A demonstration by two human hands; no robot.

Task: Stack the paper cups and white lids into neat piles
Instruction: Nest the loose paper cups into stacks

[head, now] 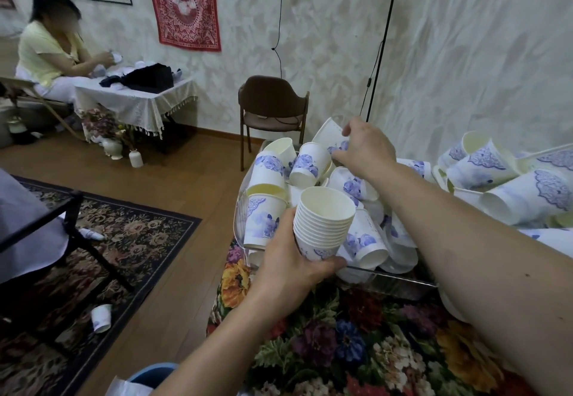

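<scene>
My left hand point(291, 256) grips a nested stack of several paper cups point(324, 219), mouths up, held just in front of the pile. My right hand point(364, 147) reaches over the heap and pinches one loose cup point(328, 135) with a blue flower print at the far side. Many loose white cups with blue prints point(310, 163) lie jumbled in a clear tray point(403, 281) on the table. More cups point(502, 178) lie heaped to the right. A few white lids point(400, 259) show under the cups at the tray's front.
The table carries a flowered cloth point(341, 343). A brown chair point(273, 107) stands behind the tray. One cup point(100, 318) lies on the rug at left. A person sits at a small table point(136, 95) at the back left. A blue bin rim point(155, 374) shows below.
</scene>
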